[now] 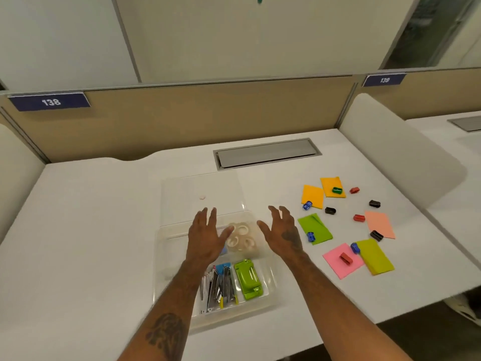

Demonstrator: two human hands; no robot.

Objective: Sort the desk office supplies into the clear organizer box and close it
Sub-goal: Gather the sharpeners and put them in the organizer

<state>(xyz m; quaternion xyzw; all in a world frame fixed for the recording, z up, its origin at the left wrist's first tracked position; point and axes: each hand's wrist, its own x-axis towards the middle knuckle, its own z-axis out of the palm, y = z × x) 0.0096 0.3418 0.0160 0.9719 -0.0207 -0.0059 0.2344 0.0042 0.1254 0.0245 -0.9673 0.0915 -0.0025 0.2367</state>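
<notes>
organizer box (273,290): clear glossy plastic | desk (91,230): smooth matt white | staplers (221,287): shiny metal

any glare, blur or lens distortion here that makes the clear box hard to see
Head view: the wide-angle lens bows the edges of the desk; light is soft and even, shadows faint, no strong glare; the clear organizer box and its open lid fade into the white desk; slight softness overall.

A white desk (104,230) holds a sunken grey cable hatch (265,152). Behind the hatch rises a tan partition (182,118) under pale frosted panels (234,35). Blue label 138 (49,102) sits far to the hatch's left, blue label 139 (384,80) to its right, beyond a rounded white divider (390,152).
</notes>
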